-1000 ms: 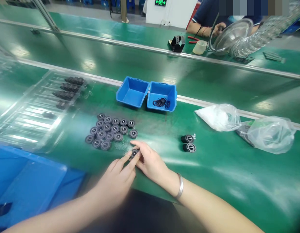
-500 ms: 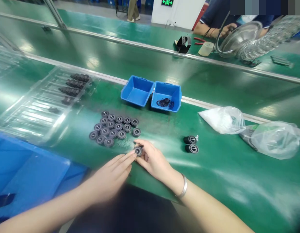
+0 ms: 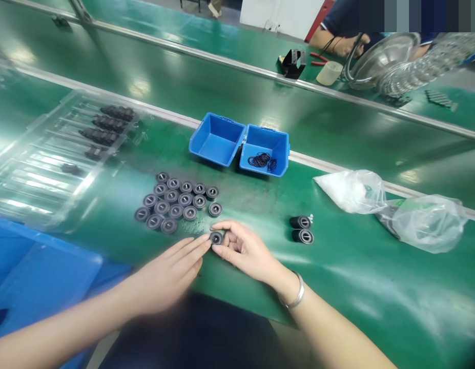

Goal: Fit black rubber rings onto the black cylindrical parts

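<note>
The right hand pinches one small black round part between thumb and fingers, low on the green belt. The left hand lies open and flat, its fingertips just touching the part from 9 o'clock. A group of the same round parts sits close by at 11 o'clock. It looks like this one part is being fitted or checked. Next comes a careful, steady pinch with both hands.
</note>
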Available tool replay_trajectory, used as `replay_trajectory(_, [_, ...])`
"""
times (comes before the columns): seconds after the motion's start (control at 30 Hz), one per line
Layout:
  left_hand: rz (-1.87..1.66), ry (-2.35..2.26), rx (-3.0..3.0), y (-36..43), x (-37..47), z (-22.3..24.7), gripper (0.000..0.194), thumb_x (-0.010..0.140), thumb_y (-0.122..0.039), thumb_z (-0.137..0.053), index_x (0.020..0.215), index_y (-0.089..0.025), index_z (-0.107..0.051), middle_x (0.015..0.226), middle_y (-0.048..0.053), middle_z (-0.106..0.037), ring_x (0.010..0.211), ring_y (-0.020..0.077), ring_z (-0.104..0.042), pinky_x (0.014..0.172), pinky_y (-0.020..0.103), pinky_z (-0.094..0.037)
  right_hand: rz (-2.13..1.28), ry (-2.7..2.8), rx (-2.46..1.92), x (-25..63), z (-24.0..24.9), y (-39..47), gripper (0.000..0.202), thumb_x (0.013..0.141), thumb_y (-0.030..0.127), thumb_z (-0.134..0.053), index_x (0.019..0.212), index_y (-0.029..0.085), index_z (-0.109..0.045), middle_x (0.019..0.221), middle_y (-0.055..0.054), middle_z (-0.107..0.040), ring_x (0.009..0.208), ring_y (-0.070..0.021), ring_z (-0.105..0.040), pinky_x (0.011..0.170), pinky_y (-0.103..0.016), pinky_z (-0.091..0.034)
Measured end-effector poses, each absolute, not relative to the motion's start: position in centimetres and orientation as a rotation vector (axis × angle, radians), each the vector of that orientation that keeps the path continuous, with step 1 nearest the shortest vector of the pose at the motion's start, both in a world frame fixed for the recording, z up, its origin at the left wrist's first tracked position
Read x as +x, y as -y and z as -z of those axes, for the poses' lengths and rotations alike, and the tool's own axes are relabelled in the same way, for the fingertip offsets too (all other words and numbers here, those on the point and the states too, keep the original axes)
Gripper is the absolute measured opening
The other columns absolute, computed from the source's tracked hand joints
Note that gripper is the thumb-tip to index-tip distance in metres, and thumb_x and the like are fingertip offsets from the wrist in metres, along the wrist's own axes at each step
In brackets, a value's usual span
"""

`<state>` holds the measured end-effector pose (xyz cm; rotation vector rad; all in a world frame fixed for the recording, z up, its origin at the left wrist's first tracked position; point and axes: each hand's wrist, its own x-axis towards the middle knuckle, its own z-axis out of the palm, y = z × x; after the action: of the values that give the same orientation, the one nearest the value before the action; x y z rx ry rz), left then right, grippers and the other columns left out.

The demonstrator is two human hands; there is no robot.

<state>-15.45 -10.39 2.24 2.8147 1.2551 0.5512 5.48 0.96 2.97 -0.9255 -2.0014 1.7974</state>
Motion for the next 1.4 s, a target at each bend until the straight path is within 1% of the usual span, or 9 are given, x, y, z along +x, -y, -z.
replay_trajectory(0.27, [-0.509,-1.164,2.819,9.8,-15.6,-2.7,0.031,0.084,-0.003,-0.047,0.11,-0.001,-0.064,0.133,0.024,-0.058,0.139,0.0355,-0.037,0.114,0.051,-0.037,-2.18,1.745,-0.976,5.0,-3.2,-1.9,0.034,0.086,0.035,-0.067,0.112,0.017,-0.055,0.063,0.005,-0.056,0.051,-0.0099,-0.055,0.052,-0.023,-0.049])
replay_trajectory(0.5, [-0.748,-1.337,2.667,10.0,-15.9,-1.9,0.026,0.09,0.001,-0.045,0.109,-0.003,-0.061,0.136,0.024,-0.056,0.135,0.0301,-0.045,0.11,0.047,-0.045,-2.042,1.874,-0.982,4.7,-3.4,-1.4,0.046,0.076,0.03,-0.077,0.116,0.019,-0.059,0.071,0.004,-0.054,0.059,-0.0089,-0.052,0.058,-0.023,-0.048])
replay_trajectory(0.7, [-0.73,-1.316,2.66,10.5,-16.0,-1.8,0.028,0.093,-0.005,-0.045,0.115,-0.007,-0.062,0.136,0.018,-0.058,0.131,0.027,-0.05,0.107,0.042,-0.044,-2.155,1.848,-1.033,4.7,-3.8,-1.5,0.039,0.088,0.033,-0.065,0.123,0.018,-0.055,0.059,0.005,-0.061,0.043,-0.0067,-0.047,0.043,-0.018,-0.039])
replay_trajectory(0.77, [-0.69,-1.329,2.66,10.5,-16.1,-1.9,0.029,0.094,-0.006,-0.042,0.114,-0.008,-0.063,0.136,0.016,-0.059,0.123,0.0251,-0.057,0.102,0.039,-0.046,-2.245,1.821,-0.961,4.8,-3.9,-1.8,0.042,0.091,0.033,-0.062,0.13,0.019,-0.052,0.062,0.003,-0.065,0.04,-0.0053,-0.047,0.044,-0.018,-0.041])
replay_trajectory(0.87, [-0.631,-1.327,2.661,10.3,-16.1,-1.9,0.03,0.092,-0.006,-0.041,0.108,-0.008,-0.066,0.139,0.015,-0.056,0.114,0.0253,-0.061,0.096,0.039,-0.047,-2.29,1.758,-0.856,4.9,-3.7,-2.0,0.046,0.089,0.034,-0.064,0.132,0.02,-0.053,0.082,-0.001,-0.067,0.053,-0.0073,-0.06,0.049,-0.019,-0.051])
replay_trajectory(0.93, [-0.593,-1.336,2.66,10.2,-16.1,-1.9,0.032,0.091,-0.005,-0.039,0.107,-0.009,-0.066,0.142,0.014,-0.054,0.116,0.0257,-0.059,0.096,0.039,-0.046,-2.33,1.691,-0.855,4.8,-3.6,-1.9,0.05,0.085,0.033,-0.07,0.131,0.021,-0.054,0.09,-0.002,-0.065,0.068,-0.0116,-0.068,0.055,-0.021,-0.056])
replay_trajectory(1.0, [-0.578,-1.345,2.662,10.2,-16.1,-2.0,0.035,0.089,-0.004,-0.038,0.109,-0.01,-0.066,0.141,0.013,-0.054,0.12,0.0251,-0.056,0.099,0.038,-0.043,-2.364,1.636,-0.906,4.6,-3.6,-1.8,0.053,0.082,0.033,-0.073,0.131,0.021,-0.054,0.085,-0.001,-0.064,0.074,-0.0136,-0.069,0.058,-0.023,-0.057])
replay_trajectory(1.2, [-0.596,-1.337,2.619,10.0,-15.9,-2.0,0.031,0.09,-0.009,-0.044,0.111,-0.012,-0.066,0.138,0.01,-0.058,0.126,0.0247,-0.051,0.108,0.038,-0.032,-2.419,1.491,-1.053,4.2,-3.8,-2.0,0.044,0.079,0.034,-0.076,0.117,0.017,-0.061,0.062,0.004,-0.063,0.051,-0.0096,-0.062,0.055,-0.023,-0.055])
replay_trajectory(1.4, [-0.6,-1.35,2.596,10.0,-15.8,-1.9,0.028,0.092,-0.009,-0.044,0.107,-0.013,-0.067,0.138,0.009,-0.058,0.133,0.0254,-0.045,0.11,0.039,-0.028,-2.444,1.52,-1.027,4.2,-3.9,-2.2,0.046,0.078,0.034,-0.077,0.117,0.017,-0.06,0.063,0.004,-0.064,0.056,-0.0112,-0.065,0.062,-0.026,-0.057])
